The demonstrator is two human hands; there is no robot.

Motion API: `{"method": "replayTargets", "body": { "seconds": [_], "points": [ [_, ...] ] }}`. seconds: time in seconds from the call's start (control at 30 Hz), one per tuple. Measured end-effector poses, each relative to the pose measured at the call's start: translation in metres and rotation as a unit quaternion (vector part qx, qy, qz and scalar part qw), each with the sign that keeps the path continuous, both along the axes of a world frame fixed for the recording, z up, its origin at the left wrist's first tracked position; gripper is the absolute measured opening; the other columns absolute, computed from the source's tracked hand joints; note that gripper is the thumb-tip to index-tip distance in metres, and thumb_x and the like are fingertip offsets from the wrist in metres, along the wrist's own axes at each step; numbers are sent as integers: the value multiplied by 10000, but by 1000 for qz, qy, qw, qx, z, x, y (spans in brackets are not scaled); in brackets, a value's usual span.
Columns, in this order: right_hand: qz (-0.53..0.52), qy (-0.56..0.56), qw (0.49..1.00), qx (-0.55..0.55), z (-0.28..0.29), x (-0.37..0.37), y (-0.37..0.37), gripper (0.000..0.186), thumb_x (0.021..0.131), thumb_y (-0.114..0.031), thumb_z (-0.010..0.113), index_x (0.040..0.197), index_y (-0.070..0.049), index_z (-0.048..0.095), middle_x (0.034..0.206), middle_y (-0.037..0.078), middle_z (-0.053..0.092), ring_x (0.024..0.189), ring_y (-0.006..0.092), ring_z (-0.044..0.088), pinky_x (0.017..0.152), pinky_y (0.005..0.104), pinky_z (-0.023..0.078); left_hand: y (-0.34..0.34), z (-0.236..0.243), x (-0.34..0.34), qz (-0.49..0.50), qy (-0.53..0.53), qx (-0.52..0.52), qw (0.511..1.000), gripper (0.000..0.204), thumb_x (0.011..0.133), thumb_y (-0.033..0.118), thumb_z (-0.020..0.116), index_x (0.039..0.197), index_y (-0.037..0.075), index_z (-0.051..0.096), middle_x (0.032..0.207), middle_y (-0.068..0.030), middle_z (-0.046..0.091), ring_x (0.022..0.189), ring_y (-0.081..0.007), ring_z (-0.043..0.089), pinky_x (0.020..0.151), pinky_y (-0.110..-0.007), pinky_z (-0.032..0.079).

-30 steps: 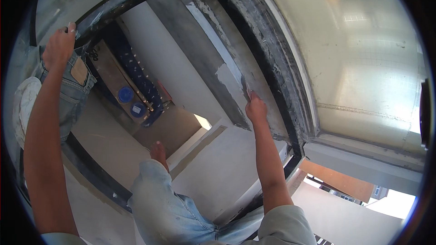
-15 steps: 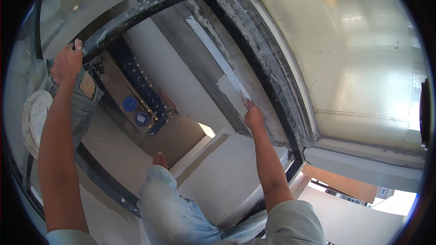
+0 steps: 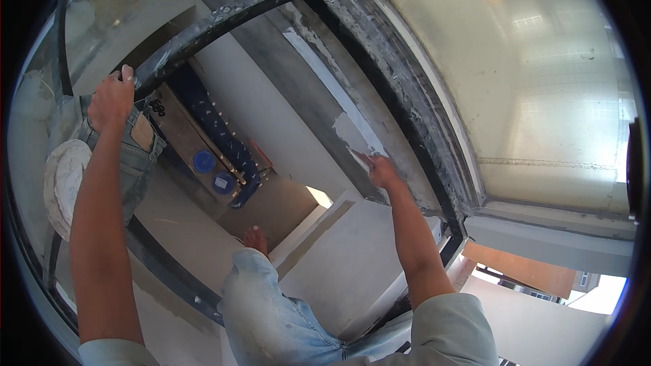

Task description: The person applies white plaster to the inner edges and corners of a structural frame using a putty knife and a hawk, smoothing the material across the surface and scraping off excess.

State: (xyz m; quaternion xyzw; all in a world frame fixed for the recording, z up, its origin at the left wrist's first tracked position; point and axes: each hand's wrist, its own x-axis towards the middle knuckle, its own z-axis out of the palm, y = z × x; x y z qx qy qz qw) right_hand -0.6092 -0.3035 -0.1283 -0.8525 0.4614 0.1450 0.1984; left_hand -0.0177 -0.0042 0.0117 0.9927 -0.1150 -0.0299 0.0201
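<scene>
Holding a slim flat tool (image 3: 361,156) in the right hand (image 3: 384,172), fingers closed on its handle, likely a putty knife but too small to be sure; thin, darkish, pointing left at the lower end of a pale smear (image 3: 330,84) on the grey wall strip (image 3: 298,95), contact unclear. Curling the left hand's (image 3: 112,100) fingers at the black frame (image 3: 224,17), apparently gripping it, underside hidden, near a denim garment (image 3: 137,171) and a white-crusted tub (image 3: 62,179). Versus half a second ago: tool swung from pointing up-left along the smear to lying flatter across it.
</scene>
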Motion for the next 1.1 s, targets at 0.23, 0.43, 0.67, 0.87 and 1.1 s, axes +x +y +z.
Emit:
{"method": "replayTargets", "body": {
  "seconds": [0.23, 0.43, 0.67, 0.87, 1.1],
  "points": [
    [-76, 1, 990, -118, 22, -41, -28, 582, 762, 23, 607, 1321, -124, 679, 1081, 285, 704, 1086, 441, 669, 958, 507, 530, -2, -2, 5, 3, -2, -2, 1000, 605, 1001, 621, 372, 1380, 242, 652, 1295, -163, 689, 1235, -395, 624, 1028, -506, 486],
    [-95, 71, 992, -53, 13, -37, -6, 557, 795, 27, 596, 1314, -154, 689, 1123, 276, 698, 1094, 460, 658, 981, 500, 523, -5, 3, 1, 0, -4, 9, 1000, 610, 1005, 621, 367, 1374, 230, 655, 1297, -163, 689, 1231, -395, 627, 1014, -509, 493],
    [5, -92, 987, -128, 27, -82, 27, 508, 818, 41, 544, 1285, -94, 693, 1125, 301, 678, 1107, 461, 647, 955, 485, 523, -2, 3, 0, 0, -11, 0, 1000, 619, 1006, 618, 366, 1374, 214, 657, 1298, -168, 687, 1229, -398, 627, 1015, -510, 494],
    [-92, -10, 992, -87, 24, -2, -33, 576, 795, 67, 543, 1309, -147, 693, 1144, 285, 686, 1112, 437, 664, 975, 469, 517, -3, -2, 0, -3, -14, 2, 1000, 634, 1003, 632, 369, 1380, 208, 652, 1299, -170, 686, 1225, -402, 629, 1018, -514, 491],
    [-20, -67, 994, 84, 11, -10, 41, 535, 806, 44, 563, 1299, -123, 690, 1140, 283, 682, 1122, 439, 648, 965, 462, 511, -1, -1, 12, -5, -37, 15, 999, 626, 1002, 622, 373, 1373, 202, 653, 1301, -168, 684, 1224, -402, 628, 1023, -520, 484]
  ]
}}
